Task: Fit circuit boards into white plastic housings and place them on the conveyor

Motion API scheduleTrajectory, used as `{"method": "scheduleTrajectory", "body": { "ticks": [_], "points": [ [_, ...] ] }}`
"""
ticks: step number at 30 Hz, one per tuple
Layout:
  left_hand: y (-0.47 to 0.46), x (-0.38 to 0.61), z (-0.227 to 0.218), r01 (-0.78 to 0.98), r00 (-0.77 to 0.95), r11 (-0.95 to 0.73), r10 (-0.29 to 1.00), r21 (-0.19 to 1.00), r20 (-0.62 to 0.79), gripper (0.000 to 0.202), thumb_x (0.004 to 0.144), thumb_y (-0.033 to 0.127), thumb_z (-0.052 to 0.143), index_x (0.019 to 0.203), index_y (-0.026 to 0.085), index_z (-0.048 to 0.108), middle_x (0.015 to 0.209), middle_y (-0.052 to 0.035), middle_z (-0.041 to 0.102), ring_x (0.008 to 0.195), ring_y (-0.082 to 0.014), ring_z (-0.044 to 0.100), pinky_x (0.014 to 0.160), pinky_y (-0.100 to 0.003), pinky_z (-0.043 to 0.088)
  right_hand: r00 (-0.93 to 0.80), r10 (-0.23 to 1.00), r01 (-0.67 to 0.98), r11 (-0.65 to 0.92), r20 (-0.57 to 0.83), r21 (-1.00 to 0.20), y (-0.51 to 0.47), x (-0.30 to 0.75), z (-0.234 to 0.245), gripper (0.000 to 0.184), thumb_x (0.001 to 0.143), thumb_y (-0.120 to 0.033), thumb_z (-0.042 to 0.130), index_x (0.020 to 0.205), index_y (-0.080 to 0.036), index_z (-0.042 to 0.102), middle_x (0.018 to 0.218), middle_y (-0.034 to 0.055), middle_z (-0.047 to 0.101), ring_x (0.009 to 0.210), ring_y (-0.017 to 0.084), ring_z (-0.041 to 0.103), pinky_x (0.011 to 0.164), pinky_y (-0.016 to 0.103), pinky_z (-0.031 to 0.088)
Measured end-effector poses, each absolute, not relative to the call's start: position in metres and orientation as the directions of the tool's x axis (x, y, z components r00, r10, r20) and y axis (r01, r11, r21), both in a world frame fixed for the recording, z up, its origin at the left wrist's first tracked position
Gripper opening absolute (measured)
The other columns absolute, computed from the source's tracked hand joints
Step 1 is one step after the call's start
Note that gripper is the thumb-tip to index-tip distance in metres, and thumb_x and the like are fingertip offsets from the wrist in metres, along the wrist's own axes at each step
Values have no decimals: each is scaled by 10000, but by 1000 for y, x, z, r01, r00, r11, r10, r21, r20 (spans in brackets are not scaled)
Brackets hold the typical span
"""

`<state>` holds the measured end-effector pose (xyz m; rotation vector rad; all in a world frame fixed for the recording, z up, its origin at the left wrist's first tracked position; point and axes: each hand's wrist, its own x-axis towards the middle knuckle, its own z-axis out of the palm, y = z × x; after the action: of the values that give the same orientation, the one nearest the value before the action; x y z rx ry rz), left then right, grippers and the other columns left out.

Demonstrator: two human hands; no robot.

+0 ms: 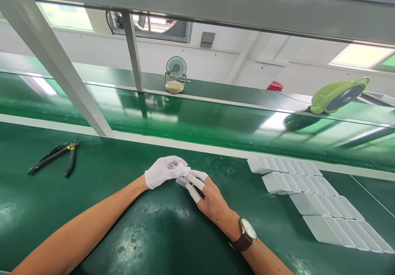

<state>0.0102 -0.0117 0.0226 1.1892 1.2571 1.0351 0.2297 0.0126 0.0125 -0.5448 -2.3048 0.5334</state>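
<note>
My left hand (162, 172) wears a white glove and is closed around a small shiny metal part (173, 165). My right hand (207, 194) has white finger cots and pinches a small grey flat piece (182, 181) just under the left hand. Both hands meet over the green bench top (123, 217), fingertips touching. A wristwatch (246, 234) sits on my right wrist.
Several rows of white rectangular cases (308, 196) lie overlapped to the right. Black pliers and tweezers (57, 156) rest at the left. A green conveyor belt (200, 120) runs behind, with a small desk fan (175, 74) and a tipped green fan (338, 95) beyond. A slanted metal post (58, 69) stands at left.
</note>
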Motion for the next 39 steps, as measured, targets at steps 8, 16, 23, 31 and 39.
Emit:
{"method": "scheduleTrajectory", "body": {
  "ticks": [8, 16, 23, 31, 39],
  "points": [
    [-11, 8, 24, 0, 127, 59, 990, 998, -58, 377, 791, 491, 736, 998, 178, 706, 956, -57, 722, 886, -209, 645, 812, -325, 510, -681, 478, 315, 875, 555, -367, 12, 234, 5, 449, 979, -173, 538, 1411, -297, 542, 1334, 131, 588, 1148, 249, 660, 934, 405, 620],
    [-2, 11, 10, -386, -45, -53, 998, 921, 39, 610, 783, 707, 646, 1051, 162, 697, 1057, -130, 714, 1015, -276, 653, 914, -420, 499, -600, 442, 262, 896, 667, -358, 24, 231, 31, 503, 938, -126, 581, 1389, -347, 555, 1263, 85, 647, 1071, 223, 699, 908, 380, 629],
    [-7, 9, 10, -346, -65, -65, 997, 936, 46, 564, 813, 614, 685, 1141, 155, 681, 1119, -145, 710, 1089, -287, 642, 953, -417, 494, -685, 452, 211, 874, 572, -438, 26, 223, 20, 439, 945, -117, 541, 1343, -294, 597, 1147, 100, 650, 1013, 220, 697, 873, 373, 630],
    [-12, 10, 22, -79, -15, 52, 998, 995, -54, 318, 797, 409, 735, 1009, 173, 709, 996, -69, 734, 952, -235, 662, 874, -365, 520, -672, 497, 285, 858, 550, -427, 21, 228, 10, 397, 980, -199, 538, 1357, -317, 576, 1247, 99, 648, 1065, 235, 694, 891, 393, 631],
    [-11, 12, 24, -172, -41, 93, 994, 981, -101, 269, 755, 368, 745, 928, 164, 714, 898, -51, 712, 881, -219, 636, 834, -348, 497, -676, 532, 302, 831, 510, -467, 21, 225, 15, 423, 969, -191, 548, 1377, -301, 553, 1159, 86, 672, 1032, 231, 681, 879, 396, 627]
  ]
}}
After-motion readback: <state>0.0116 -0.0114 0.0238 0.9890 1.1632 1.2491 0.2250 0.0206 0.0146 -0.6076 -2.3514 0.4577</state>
